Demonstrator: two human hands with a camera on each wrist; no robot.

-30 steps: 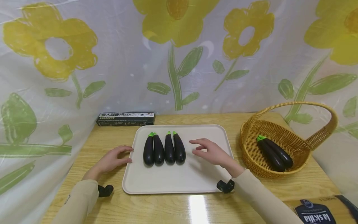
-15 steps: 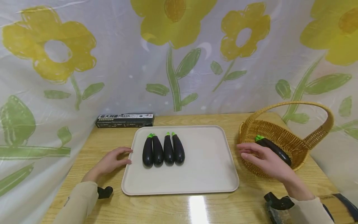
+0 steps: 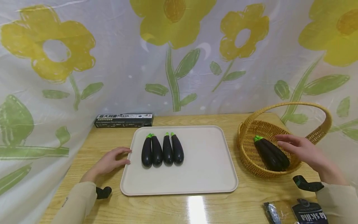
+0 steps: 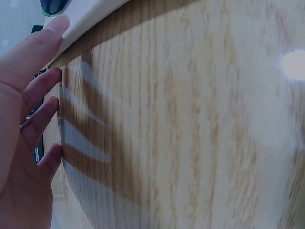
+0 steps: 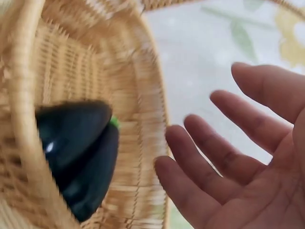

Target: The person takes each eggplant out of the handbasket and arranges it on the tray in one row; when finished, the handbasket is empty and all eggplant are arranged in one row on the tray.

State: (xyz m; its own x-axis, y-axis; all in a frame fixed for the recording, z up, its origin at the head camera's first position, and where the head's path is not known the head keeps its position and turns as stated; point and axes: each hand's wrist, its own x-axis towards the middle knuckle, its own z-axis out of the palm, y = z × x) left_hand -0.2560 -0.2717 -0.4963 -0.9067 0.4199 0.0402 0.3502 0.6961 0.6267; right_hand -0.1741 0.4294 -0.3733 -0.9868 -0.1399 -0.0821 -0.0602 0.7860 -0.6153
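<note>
My right hand (image 3: 303, 151) is over the right side of the wicker basket (image 3: 249, 165), fingers extended and holding nothing. Two eggplants (image 3: 272, 154) with green stems lie side by side in that basket, left of the fingertips. In the right wrist view, the eggplants (image 5: 78, 152) show past the basket's rim, and the spread right hand (image 5: 238, 162) faces them. My left hand (image 3: 112, 161) rests at the left edge of the white tray (image 3: 207, 174), its fingers loosely bent and holding nothing. Several eggplants (image 3: 162, 151) lie in a row on the tray's left half, stems pointing away.
A black pasta box (image 3: 124, 120) stands behind the tray at the back left. The basket's tall handle (image 3: 291, 104) arches over it. At the front right lies a package with a dark label (image 3: 309, 213). A flowered curtain (image 3: 123, 62) hangs behind the wooden table (image 3: 151, 208).
My right hand has moved right, from above the tray across to the basket's right side, its fingers staying free. The left hand has stayed at the tray's edge.
</note>
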